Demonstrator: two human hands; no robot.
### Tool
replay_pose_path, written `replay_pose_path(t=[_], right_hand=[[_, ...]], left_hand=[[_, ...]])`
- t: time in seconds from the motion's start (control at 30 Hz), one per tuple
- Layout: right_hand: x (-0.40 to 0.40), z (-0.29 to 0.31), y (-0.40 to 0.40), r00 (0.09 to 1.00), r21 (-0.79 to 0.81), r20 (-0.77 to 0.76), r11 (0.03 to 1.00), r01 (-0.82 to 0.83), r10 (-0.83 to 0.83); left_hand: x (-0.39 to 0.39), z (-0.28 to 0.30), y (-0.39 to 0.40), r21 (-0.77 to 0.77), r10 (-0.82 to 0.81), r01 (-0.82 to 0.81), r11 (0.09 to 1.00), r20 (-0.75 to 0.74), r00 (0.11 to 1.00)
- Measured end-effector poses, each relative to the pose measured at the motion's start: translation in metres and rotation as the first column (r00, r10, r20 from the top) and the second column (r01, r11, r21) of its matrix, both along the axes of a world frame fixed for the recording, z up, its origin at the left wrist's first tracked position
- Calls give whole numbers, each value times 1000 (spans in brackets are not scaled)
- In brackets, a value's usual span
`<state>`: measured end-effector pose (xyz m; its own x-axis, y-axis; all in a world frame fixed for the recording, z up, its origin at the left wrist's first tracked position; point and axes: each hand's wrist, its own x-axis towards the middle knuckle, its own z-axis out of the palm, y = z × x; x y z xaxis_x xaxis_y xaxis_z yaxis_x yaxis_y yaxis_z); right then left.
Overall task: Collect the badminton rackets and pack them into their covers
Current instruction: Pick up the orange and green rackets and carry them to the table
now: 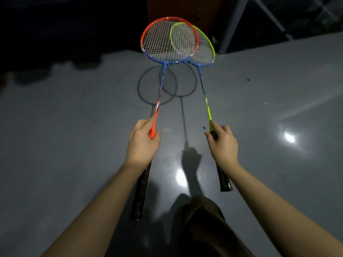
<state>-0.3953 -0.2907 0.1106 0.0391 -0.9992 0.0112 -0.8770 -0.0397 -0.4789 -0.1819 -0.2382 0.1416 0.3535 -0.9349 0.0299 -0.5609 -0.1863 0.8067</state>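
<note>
the left hand [143, 143] is curled round the top of the handle of the orange racket [169, 40], thumb and forefinger pinching where the orange cone meets the black grip; the grip runs back under the wrist and forearm. the right hand [223, 143] grips the green racket [203, 51] the same way, fingers wrapped at the yellow-green cone, with the black grip sticking out behind the wrist.

both rackets are held up off the grey floor [74, 127], pointing away from the person, their shafts well apart at the hands and leaning toward each other further out. the two heads overlap: the orange-and-blue frame lies to the left and partly in front of the yellow-green-and-blue frame.

on the floor under them lie two ring-shaped shadows [157, 86] with thin lines for the shafts, also overlapping. bright light spots glare on the shiny floor between the arms and to the right. a dark trouser leg [202, 225] shows at the bottom. beyond the floor's edge it is dark, with a brown box [185, 8] and a grey metal post [232, 25] behind the racket heads.
</note>
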Motion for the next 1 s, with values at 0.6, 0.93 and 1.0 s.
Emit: replay_pose_path(t=[0.6,0.93,1.0], right_hand=[[50,528,99,981,-124,174,990,-63,84],[75,655,-14,925,-164,303,969,-185,228],[85,668,-44,918,-189,296,959,-213,263]], left_hand=[[31,507,85,-159,38,-17,987,131,991],[39,633,7,-333,220,-177,926,96,971],[48,646,-15,-361,268,-214,908,107,957]])
